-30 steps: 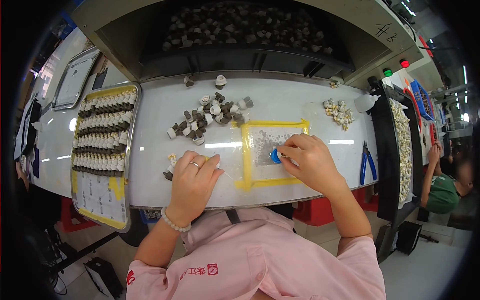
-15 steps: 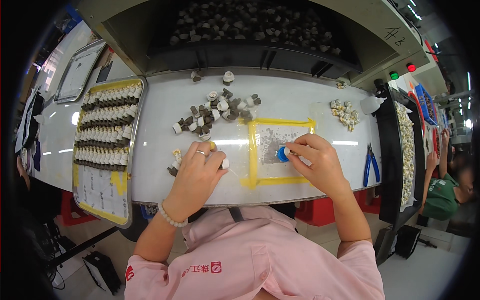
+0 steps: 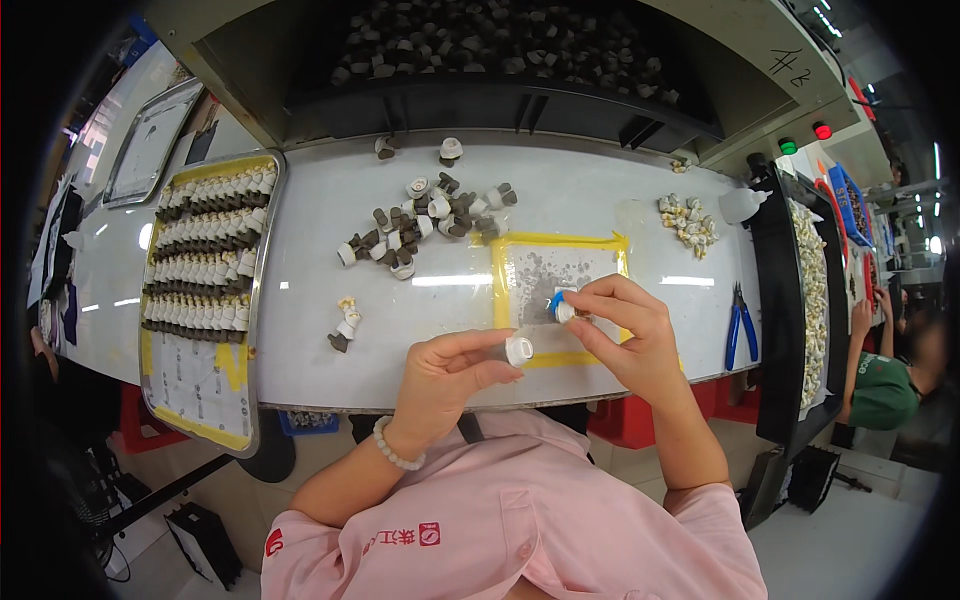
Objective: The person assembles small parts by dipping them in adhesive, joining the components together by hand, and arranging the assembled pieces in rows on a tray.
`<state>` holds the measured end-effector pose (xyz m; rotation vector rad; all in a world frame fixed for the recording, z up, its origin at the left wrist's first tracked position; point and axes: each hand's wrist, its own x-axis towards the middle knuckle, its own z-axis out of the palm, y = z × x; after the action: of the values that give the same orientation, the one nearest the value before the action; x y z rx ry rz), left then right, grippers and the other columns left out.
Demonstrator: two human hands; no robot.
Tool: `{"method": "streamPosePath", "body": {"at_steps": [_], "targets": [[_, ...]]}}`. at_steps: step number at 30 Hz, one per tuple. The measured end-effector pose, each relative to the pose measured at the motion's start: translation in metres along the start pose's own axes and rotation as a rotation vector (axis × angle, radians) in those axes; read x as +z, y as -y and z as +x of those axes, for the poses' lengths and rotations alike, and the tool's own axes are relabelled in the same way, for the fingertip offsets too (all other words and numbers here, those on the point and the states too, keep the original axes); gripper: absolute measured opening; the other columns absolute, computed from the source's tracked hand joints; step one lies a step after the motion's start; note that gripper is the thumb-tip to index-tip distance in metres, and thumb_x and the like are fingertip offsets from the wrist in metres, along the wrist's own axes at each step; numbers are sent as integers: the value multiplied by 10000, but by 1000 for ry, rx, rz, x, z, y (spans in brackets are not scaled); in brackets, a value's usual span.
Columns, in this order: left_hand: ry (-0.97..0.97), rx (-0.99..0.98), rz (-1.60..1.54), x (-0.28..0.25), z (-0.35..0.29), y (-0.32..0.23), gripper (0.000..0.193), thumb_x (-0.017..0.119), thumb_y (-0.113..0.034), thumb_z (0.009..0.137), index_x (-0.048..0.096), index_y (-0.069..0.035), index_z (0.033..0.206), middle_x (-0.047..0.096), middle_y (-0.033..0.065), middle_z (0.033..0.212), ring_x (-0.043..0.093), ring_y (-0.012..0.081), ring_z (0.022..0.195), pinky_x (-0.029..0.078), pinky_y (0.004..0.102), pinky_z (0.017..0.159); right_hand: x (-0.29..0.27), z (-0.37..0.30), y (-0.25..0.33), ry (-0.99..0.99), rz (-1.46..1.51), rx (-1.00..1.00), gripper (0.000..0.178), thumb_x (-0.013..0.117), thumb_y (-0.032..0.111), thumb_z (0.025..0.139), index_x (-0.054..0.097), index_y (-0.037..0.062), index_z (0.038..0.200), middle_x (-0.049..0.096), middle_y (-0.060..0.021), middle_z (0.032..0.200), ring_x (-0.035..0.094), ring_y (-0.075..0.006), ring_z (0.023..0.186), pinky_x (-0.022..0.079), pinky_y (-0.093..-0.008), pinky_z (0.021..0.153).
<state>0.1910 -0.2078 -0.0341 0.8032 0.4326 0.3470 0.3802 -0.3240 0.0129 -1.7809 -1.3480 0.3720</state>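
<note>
My left hand pinches a small white figurine lower part between thumb and fingers, its white end toward my right hand. In my right hand is a small white figurine piece, gripped at the fingertips. Right beside that piece shows a blue round cap-like thing, partly hidden; I cannot tell whether they touch. Both sit over a stained sheet framed with yellow tape. An assembled figurine lies on the table left of my left hand. Behind are loose white-and-grey lower parts in a heap.
A metal tray with rows of figurines stands at left. To the right are small pale-and-gold pieces, a white squeeze bottle, blue-handled cutters and a black bin. A dark bin of parts spans the back.
My left hand has moved right and nearer me, carrying the lower part away from the assembled figurine. My right hand has lifted its white piece slightly beside the blue thing.
</note>
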Motion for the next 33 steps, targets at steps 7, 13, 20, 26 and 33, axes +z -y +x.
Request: {"method": "streamPosePath", "body": {"at_steps": [7, 13, 20, 26, 33], "targets": [[13, 38, -12, -3, 4, 7, 298, 629, 69, 810, 600, 55, 1107, 647, 176, 1031, 653, 238, 912, 559, 359, 833, 5, -5, 13, 116, 362, 45, 277, 694, -7, 759, 678, 11, 1035, 621, -86, 891, 599, -172, 783, 483, -264, 666], [23, 55, 10, -3, 1, 10, 283, 616, 81, 825, 623, 36, 1104, 656, 124, 1025, 641, 169, 909, 539, 279, 825, 13, -9, 14, 139, 312, 33, 284, 719, -17, 739, 692, 11, 1020, 623, -80, 882, 584, -148, 748, 453, -241, 620], [23, 109, 64, -6, -2, 16, 272, 611, 75, 834, 618, 41, 1104, 653, 112, 1003, 646, 158, 876, 547, 260, 792, 18, -9, 13, 160, 314, 52, 257, 718, -21, 738, 699, 7, 993, 625, -75, 853, 584, -146, 745, 454, -241, 598], [-28, 79, 161, 2, -7, 10, 233, 615, 85, 823, 623, 52, 1054, 650, 106, 982, 644, 166, 852, 540, 255, 761, 8, -10, 8, 216, 321, 148, 248, 710, 15, 759, 693, 12, 1006, 650, -86, 873, 600, -177, 746, 475, -272, 649], [-104, 836, 1441, -38, -35, -25, 309, 724, 54, 658, 636, 10, 951, 615, 145, 919, 566, 294, 792, 479, 352, 688, -67, 7, -72, -252, -433, 148, 183, 683, 58, 750, 678, 14, 928, 644, -132, 893, 593, -296, 886, 473, -349, 791]]}}
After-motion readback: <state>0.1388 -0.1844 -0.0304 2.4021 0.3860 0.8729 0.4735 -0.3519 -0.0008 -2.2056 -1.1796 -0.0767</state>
